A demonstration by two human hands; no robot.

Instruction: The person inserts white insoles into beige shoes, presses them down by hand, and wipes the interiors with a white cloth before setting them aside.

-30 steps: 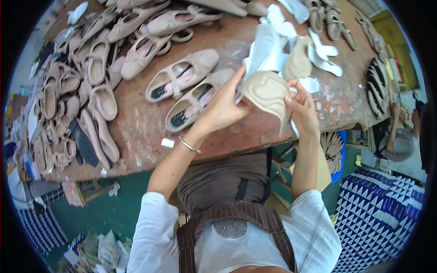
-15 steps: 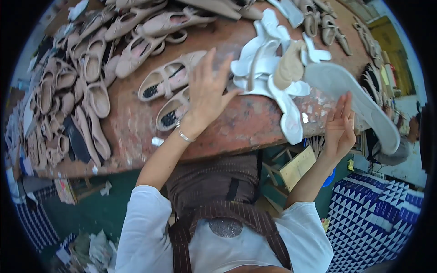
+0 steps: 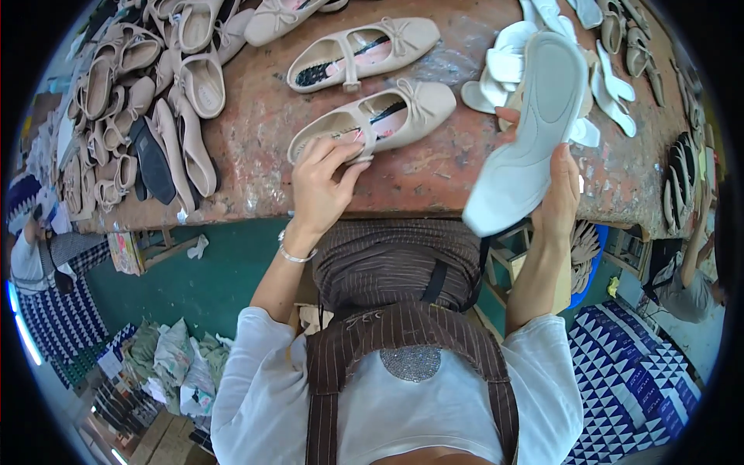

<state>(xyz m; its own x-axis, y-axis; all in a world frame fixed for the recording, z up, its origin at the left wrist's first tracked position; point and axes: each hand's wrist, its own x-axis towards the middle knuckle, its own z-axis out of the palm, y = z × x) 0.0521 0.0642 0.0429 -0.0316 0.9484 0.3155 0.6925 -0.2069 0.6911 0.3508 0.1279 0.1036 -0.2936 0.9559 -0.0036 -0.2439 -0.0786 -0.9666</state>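
My right hand [image 3: 559,194] holds a pale grey shoe sole [image 3: 529,139] by its narrow end, tilted up over the table's front edge. My left hand [image 3: 319,184] grips the heel end of a beige flat shoe [image 3: 381,118] with a strap and a small bow, lying on the worn reddish-brown table [image 3: 256,139]. A second matching beige shoe [image 3: 363,53] lies just behind it.
Many beige shoes [image 3: 167,93] are heaped at the table's left. White soles and strips [image 3: 515,58] pile at the back right, more shoes [image 3: 632,39] beyond. Another person [image 3: 31,248] sits at the far left, one more [image 3: 690,287] at the right. Bundles [image 3: 174,360] lie on the green floor.
My left hand drew back from over the shoes to the nearest shoe's heel. My right hand brought the grey sole in from the far right and raised it over the table edge.
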